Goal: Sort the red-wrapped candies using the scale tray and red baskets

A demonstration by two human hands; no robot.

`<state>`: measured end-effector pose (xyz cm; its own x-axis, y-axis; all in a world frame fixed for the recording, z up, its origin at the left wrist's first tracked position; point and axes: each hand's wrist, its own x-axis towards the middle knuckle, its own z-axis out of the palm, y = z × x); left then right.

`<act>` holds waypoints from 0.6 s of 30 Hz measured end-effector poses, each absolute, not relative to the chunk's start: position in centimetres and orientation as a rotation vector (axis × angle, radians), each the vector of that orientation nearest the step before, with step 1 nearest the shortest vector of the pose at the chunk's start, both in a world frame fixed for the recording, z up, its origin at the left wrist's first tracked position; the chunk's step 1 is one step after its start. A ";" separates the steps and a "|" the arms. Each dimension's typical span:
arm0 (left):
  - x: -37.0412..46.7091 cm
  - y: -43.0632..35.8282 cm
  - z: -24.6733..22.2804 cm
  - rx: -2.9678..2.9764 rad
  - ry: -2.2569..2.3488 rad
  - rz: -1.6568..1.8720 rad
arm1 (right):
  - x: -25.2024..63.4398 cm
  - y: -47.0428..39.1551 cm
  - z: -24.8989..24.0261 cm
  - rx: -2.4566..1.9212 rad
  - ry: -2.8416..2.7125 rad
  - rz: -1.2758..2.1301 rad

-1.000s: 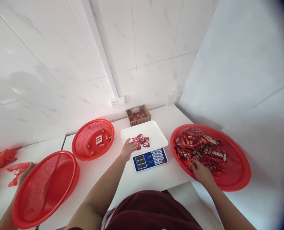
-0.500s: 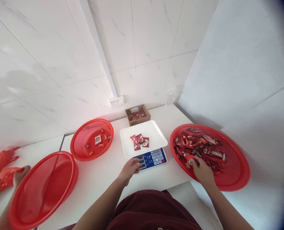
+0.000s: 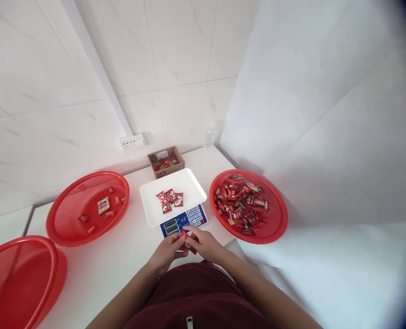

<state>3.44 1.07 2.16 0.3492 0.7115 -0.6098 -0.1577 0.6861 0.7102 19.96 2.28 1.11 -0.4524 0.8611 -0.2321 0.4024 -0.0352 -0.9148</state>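
Close to my body, my left hand and my right hand meet, both closed on a small red wrapped candy. Fingers cover part of its wrapper. Just beyond them is a digital scale with a blue keypad panel, its lower edge partly behind my hands. Several red wrapped candies lie in a cluster on the scale's white tray. Right of the scale, a red basket holds a heap of similar red packets.
A small cardboard box with red packets stands behind the tray. Left, a red basket holds a few scattered pieces; another red basket is nearer. A clear jar stands by the wall, under which runs a socket strip.
My right hand has come from the right basket to meet my left hand, bringing a red candy. My view has turned right; the other person's hands at far left are out of view.
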 end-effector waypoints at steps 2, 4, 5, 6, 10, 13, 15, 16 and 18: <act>3.2 0.9 1.9 0.549 1.101 0.623 | 20.7 2.5 0.7 -1.325 -1.769 1.538; 2.8 0.9 1.7 0.485 1.117 0.636 | 22.6 3.4 0.3 -1.387 -1.682 1.495; 2.6 1.0 1.6 0.448 1.123 0.645 | 23.9 4.1 0.1 -1.452 -1.639 1.431; 2.4 1.0 1.5 0.408 1.129 0.659 | 25.6 4.8 -0.2 -1.537 -1.594 1.343; 1.7 1.4 1.4 0.284 1.149 0.725 | 33.6 7.3 -2.3 -2.039 -1.432 0.771; 1.3 1.5 1.2 0.255 1.186 0.722 | 38.8 7.6 -4.5 -2.379 -1.510 0.513; 1.2 1.4 1.1 0.244 1.206 0.715 | 40.7 7.4 -5.7 -2.480 -1.597 0.476; 1.2 1.4 1.0 0.240 1.209 0.715 | 41.2 7.3 -6.2 -2.512 -1.615 0.468; 1.3 1.3 0.9 0.240 1.206 0.713 | 41.3 7.2 -6.7 -2.567 -1.601 0.453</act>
<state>1.30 1.31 0.89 0.1730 0.6180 -0.7669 -0.3738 0.7616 0.5294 41.31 7.24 -6.68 0.4093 0.8891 -0.2051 0.8645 -0.4497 -0.2244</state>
